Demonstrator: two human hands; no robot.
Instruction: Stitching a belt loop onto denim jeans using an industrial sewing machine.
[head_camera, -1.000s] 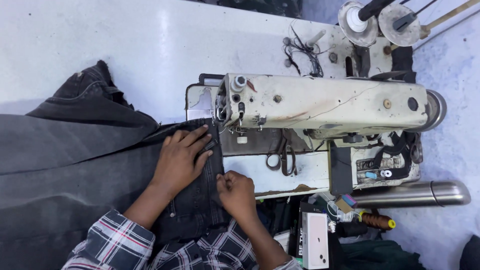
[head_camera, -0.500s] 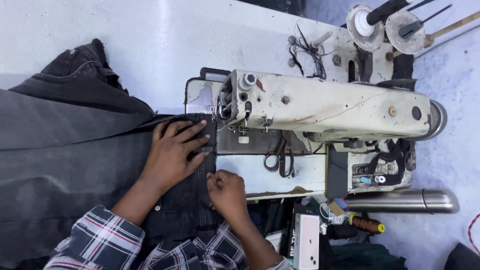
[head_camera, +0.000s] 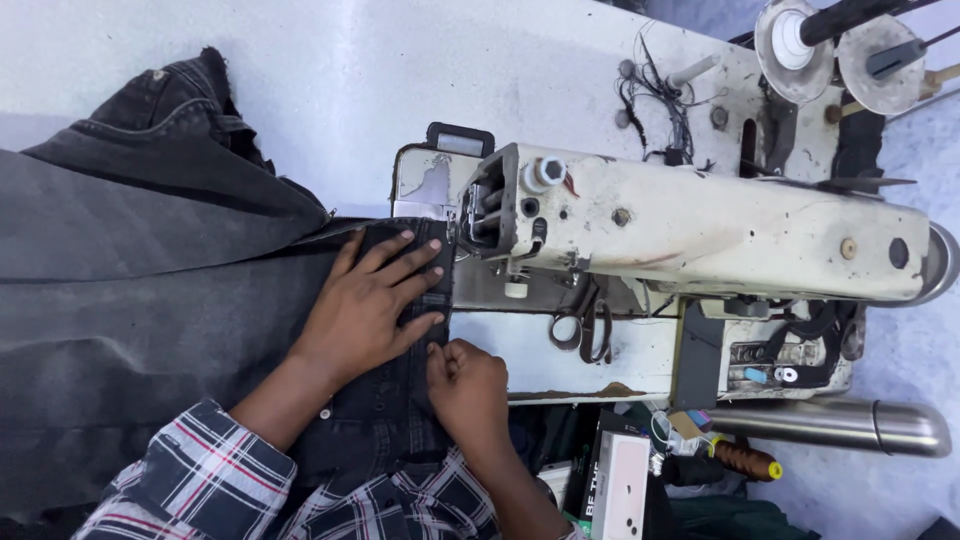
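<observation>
The left hand (head_camera: 375, 300) lies flat, fingers spread, on the dark denim garment (head_camera: 180, 300), fingertips just short of the sewing machine (head_camera: 700, 230) head. The right hand (head_camera: 468, 385) pinches the denim's edge below it. Bare table (head_camera: 330, 90) opens beyond. Both hands sit much as before, close to the machine.

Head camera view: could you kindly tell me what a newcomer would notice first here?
The worn cream sewing machine lies across the middle of the white table. Left of it, dark denim jeans spread wide. The left hand presses flat on the denim by the needle, while the right hand pinches its edge just below.
</observation>
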